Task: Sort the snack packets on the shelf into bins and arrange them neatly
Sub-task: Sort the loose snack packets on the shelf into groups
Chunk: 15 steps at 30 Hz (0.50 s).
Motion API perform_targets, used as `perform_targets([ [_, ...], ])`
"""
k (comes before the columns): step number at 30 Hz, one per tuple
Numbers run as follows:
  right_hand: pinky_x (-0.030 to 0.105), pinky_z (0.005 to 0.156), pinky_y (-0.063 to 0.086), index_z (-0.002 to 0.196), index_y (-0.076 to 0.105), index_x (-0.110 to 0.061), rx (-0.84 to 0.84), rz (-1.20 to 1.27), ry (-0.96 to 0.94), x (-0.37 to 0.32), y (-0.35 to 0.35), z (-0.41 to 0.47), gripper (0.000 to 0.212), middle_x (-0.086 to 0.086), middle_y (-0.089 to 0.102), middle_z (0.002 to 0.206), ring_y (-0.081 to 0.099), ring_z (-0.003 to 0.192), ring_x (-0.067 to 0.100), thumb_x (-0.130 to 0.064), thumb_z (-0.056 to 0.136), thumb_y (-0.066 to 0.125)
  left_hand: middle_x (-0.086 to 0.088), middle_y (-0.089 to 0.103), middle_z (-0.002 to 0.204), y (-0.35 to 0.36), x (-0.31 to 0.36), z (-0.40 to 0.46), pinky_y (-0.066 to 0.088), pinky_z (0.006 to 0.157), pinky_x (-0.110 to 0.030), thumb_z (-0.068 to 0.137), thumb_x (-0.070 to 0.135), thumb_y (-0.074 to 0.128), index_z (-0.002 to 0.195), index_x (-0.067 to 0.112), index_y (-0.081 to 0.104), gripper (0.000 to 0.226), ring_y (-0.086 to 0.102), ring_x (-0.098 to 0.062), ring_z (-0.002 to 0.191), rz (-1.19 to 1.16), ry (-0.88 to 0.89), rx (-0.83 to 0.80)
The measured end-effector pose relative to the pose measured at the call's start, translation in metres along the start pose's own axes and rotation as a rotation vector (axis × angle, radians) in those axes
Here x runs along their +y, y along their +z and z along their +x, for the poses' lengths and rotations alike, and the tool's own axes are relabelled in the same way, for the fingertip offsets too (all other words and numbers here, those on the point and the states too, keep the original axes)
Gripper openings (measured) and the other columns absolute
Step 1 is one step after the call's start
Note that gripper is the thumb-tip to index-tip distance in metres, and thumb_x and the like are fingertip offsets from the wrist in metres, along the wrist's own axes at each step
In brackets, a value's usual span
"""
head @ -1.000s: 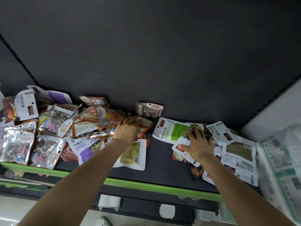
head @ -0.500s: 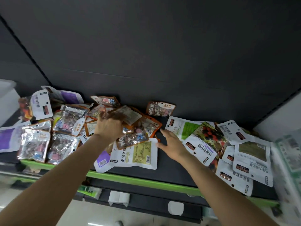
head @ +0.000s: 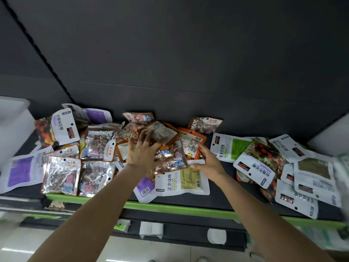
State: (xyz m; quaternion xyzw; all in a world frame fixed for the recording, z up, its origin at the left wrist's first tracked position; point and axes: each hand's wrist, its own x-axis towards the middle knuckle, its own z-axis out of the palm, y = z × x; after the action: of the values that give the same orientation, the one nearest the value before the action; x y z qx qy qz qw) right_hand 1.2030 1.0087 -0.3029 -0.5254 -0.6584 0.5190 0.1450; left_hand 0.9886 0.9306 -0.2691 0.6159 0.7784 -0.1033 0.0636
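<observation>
Snack packets lie scattered on a dark shelf (head: 219, 195). My left hand (head: 143, 154) is at the centre with its fingers spread over a bundle of orange-edged candy packets (head: 170, 135), holding it just above the shelf. Against the bundle's right edge, my right hand (head: 207, 161) pinches an orange packet (head: 190, 146). A clear packet with pink and blue candies (head: 175, 160) hangs at the front of the bundle. Under it lies a white packet with a yellow label (head: 181, 183).
Several silver candy packets (head: 60, 176) and purple-white packets (head: 20, 171) fill the left side. White and green packets (head: 311, 174) spread over the right. One stone-candy packet (head: 205, 125) leans on the back wall. A white bin (head: 13, 125) stands far left. The green shelf edge (head: 179, 208) runs along the front.
My left hand has gathered orange packets and lifted them. My right hand left the white packets on the right and moved left to the bundle's edge. The view shifted left.
</observation>
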Motion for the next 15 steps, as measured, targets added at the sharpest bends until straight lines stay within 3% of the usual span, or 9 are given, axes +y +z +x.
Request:
perform_targets([
  [3,0.039,0.112,0.032,0.148,0.025,-0.03,0.042,0.031,-0.007,-0.003,0.004,-0.002,0.095,-0.001,0.042,0.145,0.037,0.135,0.016,0.002,0.073,0.074,-0.002,-0.016,0.158,0.001,-0.009,0.0,0.003,0.114,-0.058,0.08,0.075,0.037,0.143,0.051,-0.012,0.083,-0.012,-0.03,0.145,-0.043,0.033,-0.014],
  [6,0.033,0.107,0.034,0.143,0.037,-0.017,0.094,-0.189,-0.01,-0.003,0.004,-0.004,0.078,0.007,0.046,0.137,0.043,0.128,0.02,-0.013,0.076,0.077,-0.003,-0.014,0.159,0.001,-0.01,0.001,0.004,0.114,-0.058,0.08,0.074,0.042,0.144,0.051,-0.008,0.085,-0.01,-0.031,0.145,-0.068,0.044,-0.02],
  [9,0.019,0.07,0.036,0.113,0.059,-0.007,0.14,-0.368,-0.004,-0.001,0.003,-0.009,0.042,0.006,0.057,0.108,0.052,0.098,0.015,-0.024,0.079,0.075,-0.006,-0.012,0.159,-0.003,-0.004,0.001,0.003,0.114,-0.06,0.08,0.07,0.049,0.146,0.048,-0.003,0.087,-0.009,-0.034,0.145,-0.074,0.014,-0.055],
  [11,0.018,0.058,0.032,0.096,0.058,-0.008,0.15,-0.325,0.013,-0.002,0.004,-0.013,0.024,0.002,0.055,0.093,0.051,0.087,0.014,-0.019,0.08,0.073,-0.012,-0.008,0.158,-0.009,0.007,0.002,0.003,0.113,-0.062,0.078,0.071,0.051,0.147,0.044,0.005,0.087,-0.005,-0.041,0.144,-0.07,-0.01,-0.065],
  [15,0.028,0.066,0.038,0.082,0.054,-0.011,0.232,-0.277,-0.022,-0.01,-0.004,-0.02,0.011,0.004,0.059,0.085,0.055,0.082,0.019,-0.009,0.086,0.064,-0.024,-0.004,0.156,-0.018,0.026,0.006,0.003,0.111,-0.065,0.069,0.077,0.055,0.148,0.034,0.014,0.099,0.001,-0.051,0.14,-0.037,-0.067,-0.087],
])
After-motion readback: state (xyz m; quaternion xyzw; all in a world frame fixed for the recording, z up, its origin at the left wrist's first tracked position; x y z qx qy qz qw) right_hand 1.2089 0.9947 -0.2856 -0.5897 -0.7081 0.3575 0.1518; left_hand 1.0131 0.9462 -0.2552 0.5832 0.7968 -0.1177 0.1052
